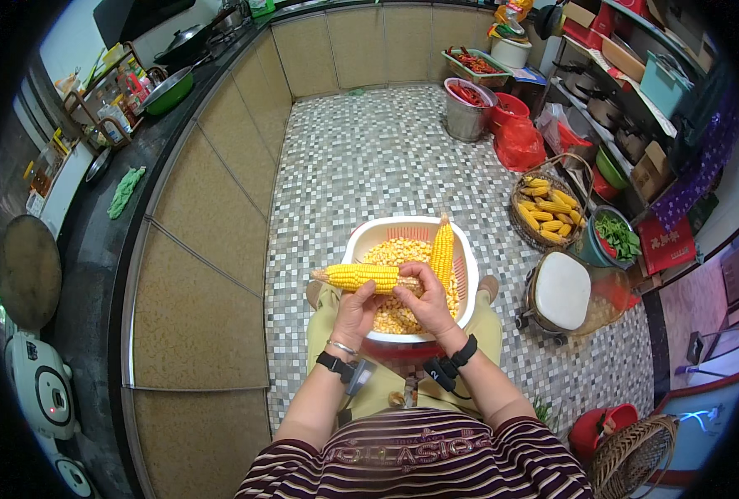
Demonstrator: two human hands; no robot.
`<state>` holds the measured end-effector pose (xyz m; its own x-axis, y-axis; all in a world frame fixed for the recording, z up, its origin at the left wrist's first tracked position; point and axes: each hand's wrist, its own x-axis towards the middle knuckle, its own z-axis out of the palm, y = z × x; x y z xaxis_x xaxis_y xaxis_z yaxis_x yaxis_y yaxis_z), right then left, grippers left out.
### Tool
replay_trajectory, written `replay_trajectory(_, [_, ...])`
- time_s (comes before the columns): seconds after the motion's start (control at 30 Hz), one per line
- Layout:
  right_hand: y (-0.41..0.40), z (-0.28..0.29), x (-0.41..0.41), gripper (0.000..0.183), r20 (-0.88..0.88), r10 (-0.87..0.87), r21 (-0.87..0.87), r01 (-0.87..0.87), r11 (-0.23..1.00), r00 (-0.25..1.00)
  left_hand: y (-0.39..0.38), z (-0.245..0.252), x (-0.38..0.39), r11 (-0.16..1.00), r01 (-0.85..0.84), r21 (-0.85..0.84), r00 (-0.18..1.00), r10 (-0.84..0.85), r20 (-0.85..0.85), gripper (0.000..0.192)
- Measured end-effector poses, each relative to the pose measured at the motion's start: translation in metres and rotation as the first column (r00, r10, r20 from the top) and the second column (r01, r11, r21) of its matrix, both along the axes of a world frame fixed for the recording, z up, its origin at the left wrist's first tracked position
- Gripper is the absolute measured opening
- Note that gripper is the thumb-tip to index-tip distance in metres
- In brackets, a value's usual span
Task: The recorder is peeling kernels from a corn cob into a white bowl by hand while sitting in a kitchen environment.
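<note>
Both hands hold one ear of dried yellow corn (pixel 360 276) level above a white plastic basin (pixel 357 240) on my lap. My left hand (pixel 355 312) grips its underside near the middle. At the right end, where kernels are off and bare cob shows, my right hand (pixel 428 299) has its fingers and thumb around it. Loose corn kernels (pixel 400 251) cover the basin's bottom. A second ear of corn (pixel 443 246) leans upright against the basin's far right wall, its tip above the rim.
A wicker basket (pixel 525 232) of corn ears stands on the tiled floor at right, near a basin of green leaves (pixel 619 236) and a white-topped wheeled stool (pixel 564 290). Cabinets (pixel 207 312) line the left. Farther off are a metal bucket (pixel 466 121) and a red bag (pixel 519 146).
</note>
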<state>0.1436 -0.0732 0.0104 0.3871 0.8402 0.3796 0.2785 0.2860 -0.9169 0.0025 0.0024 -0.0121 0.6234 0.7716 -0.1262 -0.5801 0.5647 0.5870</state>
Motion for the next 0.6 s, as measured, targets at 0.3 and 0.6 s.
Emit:
replay_trajectory(0.3, [-0.0005,0.0011,-0.0015,0.019,0.024,-0.024,-0.007,0.024,1.0,0.999,-0.0012,0.0037,0.0011,1.0,-0.005,0.02,1.0,0.005,-0.015,0.042])
replay_trajectory(0.6, [-0.0001,-0.0009,-0.002,0.013,-0.05,-0.021,-0.001,0.021,1.0,0.999,-0.0007,0.0003,0.0012,0.999,0.002,0.034,1.0,-0.002,-0.024,0.043])
